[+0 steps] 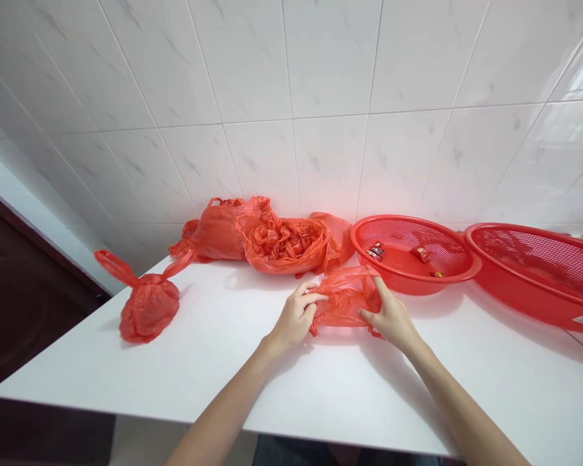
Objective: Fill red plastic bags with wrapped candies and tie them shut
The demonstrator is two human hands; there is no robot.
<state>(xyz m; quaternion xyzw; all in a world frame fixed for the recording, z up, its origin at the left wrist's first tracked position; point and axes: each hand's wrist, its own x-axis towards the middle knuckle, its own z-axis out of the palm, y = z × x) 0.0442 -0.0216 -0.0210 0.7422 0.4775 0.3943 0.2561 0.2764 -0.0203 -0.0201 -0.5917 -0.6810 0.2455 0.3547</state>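
Observation:
A thin red plastic bag [344, 307] is stretched between my two hands over the white table. My left hand [294, 314] grips its left edge, the fingers bent at the bag's mouth. On the other side my right hand [391, 317] pinches the right edge, thumb and fingers apart around the plastic. The bag's mouth looks partly spread, and what is inside cannot be made out. Just behind it stands a red mesh basket [408, 281] with several small wrapped pieces, among them a red wrapped one [422, 254].
A tied red bag [149, 309] sits at the left of the white table [214, 362]. Against the tiled wall lie a filled red bag [218, 233] and an open bag of crumpled red plastic [286, 259]. A larger red basket [525, 294] stands at the right.

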